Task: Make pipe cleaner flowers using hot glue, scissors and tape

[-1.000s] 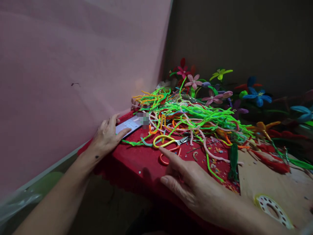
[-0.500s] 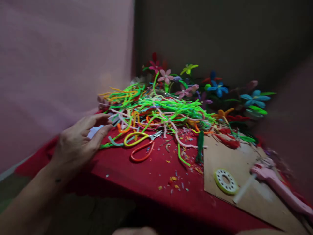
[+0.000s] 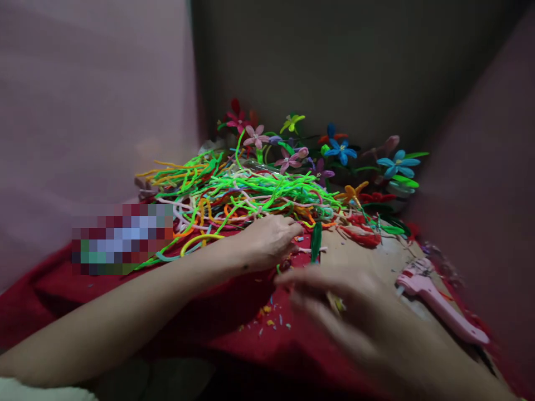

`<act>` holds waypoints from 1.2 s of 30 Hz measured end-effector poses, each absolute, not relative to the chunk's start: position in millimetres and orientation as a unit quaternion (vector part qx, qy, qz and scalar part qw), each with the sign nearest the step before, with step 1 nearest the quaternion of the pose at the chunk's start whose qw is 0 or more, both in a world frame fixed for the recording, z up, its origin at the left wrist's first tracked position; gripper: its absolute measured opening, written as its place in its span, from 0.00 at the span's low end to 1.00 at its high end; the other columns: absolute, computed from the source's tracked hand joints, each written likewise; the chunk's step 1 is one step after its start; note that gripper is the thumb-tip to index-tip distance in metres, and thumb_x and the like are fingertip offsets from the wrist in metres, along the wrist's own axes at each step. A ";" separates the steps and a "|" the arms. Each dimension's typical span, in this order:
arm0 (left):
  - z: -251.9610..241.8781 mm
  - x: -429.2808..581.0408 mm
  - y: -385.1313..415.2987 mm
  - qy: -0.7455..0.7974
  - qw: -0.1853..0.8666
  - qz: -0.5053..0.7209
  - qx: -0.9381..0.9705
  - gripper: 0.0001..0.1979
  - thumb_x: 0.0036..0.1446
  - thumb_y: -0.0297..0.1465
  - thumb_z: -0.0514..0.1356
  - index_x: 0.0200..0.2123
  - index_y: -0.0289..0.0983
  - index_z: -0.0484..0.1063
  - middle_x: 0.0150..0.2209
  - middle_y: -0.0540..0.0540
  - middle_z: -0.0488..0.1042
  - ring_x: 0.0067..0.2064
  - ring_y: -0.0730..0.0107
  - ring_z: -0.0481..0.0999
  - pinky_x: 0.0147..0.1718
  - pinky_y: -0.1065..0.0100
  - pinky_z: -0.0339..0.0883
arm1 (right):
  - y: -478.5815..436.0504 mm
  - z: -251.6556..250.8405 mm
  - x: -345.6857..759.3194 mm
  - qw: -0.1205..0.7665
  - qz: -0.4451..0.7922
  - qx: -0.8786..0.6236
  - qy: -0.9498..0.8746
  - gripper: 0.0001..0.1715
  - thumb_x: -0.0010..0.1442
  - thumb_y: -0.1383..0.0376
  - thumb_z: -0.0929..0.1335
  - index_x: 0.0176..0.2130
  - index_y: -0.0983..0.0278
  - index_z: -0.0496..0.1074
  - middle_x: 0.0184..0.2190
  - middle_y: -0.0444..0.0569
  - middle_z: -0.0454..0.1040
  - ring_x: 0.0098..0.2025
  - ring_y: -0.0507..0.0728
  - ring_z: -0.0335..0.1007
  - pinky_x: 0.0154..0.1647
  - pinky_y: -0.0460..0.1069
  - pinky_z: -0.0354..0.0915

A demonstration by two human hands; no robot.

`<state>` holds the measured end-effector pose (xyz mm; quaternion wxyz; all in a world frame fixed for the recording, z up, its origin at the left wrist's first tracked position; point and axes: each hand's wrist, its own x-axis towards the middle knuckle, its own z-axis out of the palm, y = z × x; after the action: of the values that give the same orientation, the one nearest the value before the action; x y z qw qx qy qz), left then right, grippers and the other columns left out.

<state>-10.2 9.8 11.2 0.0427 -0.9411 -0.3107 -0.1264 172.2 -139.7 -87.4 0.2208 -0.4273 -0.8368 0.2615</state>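
My left hand reaches across the red cloth at the front of a pile of pipe cleaners. Its fingers bend down and away, so their tips and anything under them are hidden. The yellow handle loop of the scissors shows behind my left forearm, the rest covered. Nearer to me, my right hand is blurred over the cardboard's left edge, with fingers stretched leftward and apart. A yellowish bit shows through the gap between them. Just beyond both hands lies a dark green fuzzy piece.
Pipe-cleaner flowers stand behind the pile. On the cardboard at right lies a pink glue gun. Small coloured scraps litter the red cloth. A pixelated patch hides something at left.
My left hand has moved right, from the pile's left end to its front middle. My right hand has come up over the cardboard, hiding most of the yellow-rimmed ring. The view has shifted right.
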 end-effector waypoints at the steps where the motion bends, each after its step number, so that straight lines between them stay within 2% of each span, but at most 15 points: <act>1: 9.9 -4.4 15.9 -0.313 0.051 -0.107 -0.942 0.10 0.58 0.31 0.54 0.40 0.35 0.71 0.35 0.42 0.75 0.35 0.63 0.73 0.32 0.65 0.65 | -106.7 -55.2 171.7 0.249 0.250 -0.456 -0.817 0.18 0.63 0.63 0.59 0.47 0.57 0.73 0.41 0.46 0.77 0.43 0.57 0.72 0.39 0.49 0.68; 3: 8.3 1.2 28.0 -0.343 0.086 -0.098 -0.930 0.09 0.58 0.29 0.52 0.37 0.35 0.72 0.33 0.43 0.75 0.33 0.63 0.73 0.31 0.65 0.64 | -52.4 -4.8 171.5 0.296 0.215 -0.520 -0.772 0.18 0.61 0.66 0.60 0.43 0.62 0.76 0.34 0.47 0.79 0.36 0.56 0.74 0.36 0.48 0.67; 5: 7.6 -0.9 38.8 -0.368 0.111 -0.106 -0.917 0.11 0.59 0.27 0.50 0.36 0.33 0.72 0.33 0.40 0.74 0.35 0.60 0.73 0.33 0.63 0.64 | -22.8 18.5 172.4 0.287 0.154 -0.569 -0.755 0.16 0.59 0.68 0.61 0.39 0.65 0.77 0.32 0.50 0.79 0.34 0.55 0.74 0.35 0.47 0.65; 7: 6.6 -8.7 47.6 -0.395 0.146 -0.128 -0.898 0.11 0.58 0.25 0.50 0.38 0.33 0.72 0.35 0.38 0.74 0.38 0.58 0.72 0.37 0.60 0.64 | -16.7 18.0 172.7 0.205 0.084 -0.603 -0.767 0.14 0.58 0.69 0.61 0.36 0.65 0.76 0.33 0.52 0.79 0.35 0.56 0.74 0.36 0.47 0.63; 11: 0.4 -27.8 59.6 -0.428 0.183 -0.174 -0.868 0.11 0.57 0.27 0.52 0.38 0.34 0.73 0.36 0.38 0.73 0.41 0.56 0.71 0.40 0.59 0.65 | -31.7 -2.7 167.6 0.051 -0.001 -0.637 -0.769 0.16 0.61 0.57 0.61 0.37 0.63 0.74 0.33 0.54 0.78 0.34 0.58 0.74 0.30 0.48 0.60; 12: -1.8 -31.3 61.9 -0.430 0.167 -0.185 -0.868 0.11 0.58 0.28 0.52 0.38 0.34 0.73 0.36 0.38 0.73 0.41 0.56 0.71 0.40 0.59 0.65 | -34.2 -5.6 165.8 0.030 -0.001 -0.634 -0.773 0.17 0.61 0.57 0.61 0.39 0.63 0.73 0.32 0.54 0.78 0.32 0.59 0.74 0.28 0.48 0.59; 14: -5.9 -35.7 65.9 -0.436 0.143 -0.207 -0.864 0.12 0.58 0.30 0.51 0.38 0.34 0.73 0.36 0.38 0.73 0.40 0.55 0.71 0.39 0.58 0.65 | -35.3 -7.9 163.0 0.004 0.011 -0.617 -0.787 0.15 0.61 0.63 0.59 0.41 0.64 0.72 0.32 0.54 0.78 0.31 0.58 0.74 0.26 0.48 0.57; 17: -10.1 -37.6 69.7 -0.435 0.131 -0.214 -0.865 0.13 0.58 0.31 0.51 0.39 0.35 0.73 0.34 0.40 0.73 0.38 0.56 0.72 0.39 0.58 0.66 | -32.0 -7.7 161.2 -0.008 0.020 -0.610 -0.792 0.16 0.58 0.71 0.58 0.43 0.65 0.70 0.32 0.55 0.77 0.31 0.57 0.73 0.26 0.47 0.56; 22: -11.6 -37.5 70.1 -0.434 0.129 -0.224 -0.863 0.12 0.58 0.32 0.51 0.38 0.37 0.73 0.34 0.41 0.73 0.39 0.58 0.72 0.40 0.60 0.66 | -31.9 -10.1 158.1 -0.026 0.026 -0.637 -0.770 0.17 0.57 0.72 0.58 0.43 0.66 0.69 0.32 0.57 0.76 0.33 0.60 0.74 0.27 0.48 0.58; 25: -12.1 -37.8 70.1 -0.429 0.125 -0.242 -0.861 0.12 0.59 0.33 0.50 0.37 0.38 0.73 0.34 0.42 0.74 0.39 0.58 0.73 0.40 0.60 0.66 | -32.7 -7.0 162.3 0.008 0.017 -0.638 -0.770 0.17 0.59 0.70 0.57 0.44 0.63 0.69 0.33 0.54 0.76 0.34 0.58 0.73 0.28 0.47 0.59; 28: -12.6 -37.6 69.8 -0.423 0.116 -0.249 -0.863 0.13 0.59 0.34 0.50 0.36 0.38 0.73 0.34 0.42 0.74 0.39 0.57 0.73 0.40 0.59 0.66 | -28.3 5.1 179.4 0.042 -0.030 -0.658 -0.751 0.17 0.58 0.71 0.58 0.45 0.64 0.69 0.39 0.54 0.75 0.38 0.58 0.72 0.32 0.48 0.61; 30: -12.6 -36.9 69.0 -0.416 0.115 -0.250 -0.867 0.14 0.59 0.34 0.50 0.36 0.37 0.74 0.34 0.41 0.74 0.39 0.56 0.73 0.40 0.59 0.66 | -22.2 14.0 197.0 0.049 -0.053 -0.685 -0.725 0.21 0.56 0.73 0.58 0.48 0.66 0.67 0.45 0.58 0.72 0.42 0.61 0.72 0.34 0.49 0.62; 32: -12.6 -36.1 68.0 -0.407 0.122 -0.247 -0.871 0.14 0.60 0.34 0.49 0.36 0.36 0.74 0.33 0.40 0.73 0.39 0.56 0.72 0.39 0.59 0.66 | -15.4 18.4 215.8 0.043 -0.074 -0.707 -0.702 0.19 0.55 0.72 0.60 0.46 0.67 0.70 0.46 0.60 0.71 0.43 0.63 0.71 0.35 0.51 0.63; 36: -14.8 -36.1 68.2 -0.389 0.143 -0.242 -0.877 0.14 0.61 0.33 0.49 0.35 0.37 0.73 0.33 0.41 0.73 0.38 0.58 0.72 0.38 0.60 0.66 | -5.6 10.8 242.3 0.029 -0.060 -0.730 -0.680 0.16 0.55 0.74 0.59 0.37 0.71 0.74 0.41 0.65 0.73 0.43 0.66 0.71 0.37 0.53 0.62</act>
<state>-36.1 68.2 -14.8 0.1427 -0.8773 -0.3890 -0.2420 242.3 -5.6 10.8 0.0286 -0.7305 -0.6797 -0.0602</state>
